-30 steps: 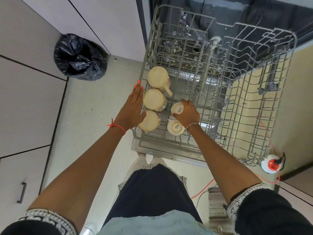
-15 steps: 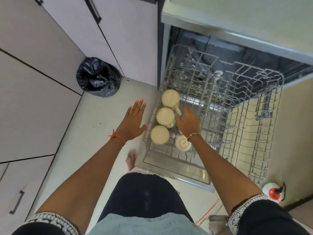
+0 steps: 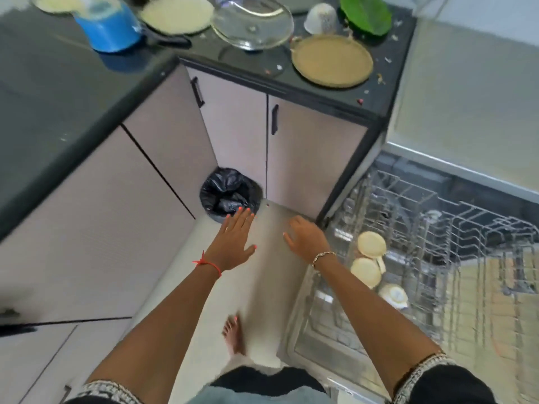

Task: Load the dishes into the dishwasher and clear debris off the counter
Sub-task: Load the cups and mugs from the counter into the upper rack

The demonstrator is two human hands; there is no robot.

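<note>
Kitchen floor, hands (image 3: 233, 243) (image 3: 306, 240) left of racked cups (image 3: 372, 245)

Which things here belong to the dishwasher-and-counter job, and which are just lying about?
Job: tan plate, glass lid, upturned white cup, green plate, blue pot, cream plate, counter crumbs, dishwasher rack, loaded mugs; likely the black bin bag.
Not the job: cabinet doors, cabinet handle.

Glossy black counter (image 3: 73, 91); on it a bright blue pot (image 3: 109, 27), a tan round tray (image 3: 332, 61) and, at one o'clock of the tray, a vivid green plate (image 3: 366, 14). Pinkish-beige cabinet doors (image 3: 309, 158) with black handles (image 3: 274, 119). Black bin bag (image 3: 229, 193). Cream cups (image 3: 372, 244) in a grey wire rack (image 3: 437, 217). The left hand (image 3: 233, 243) has coral-orange nails and a red wrist thread; the sleeve cuffs (image 3: 420, 371) are black with white patterned trim.
</note>
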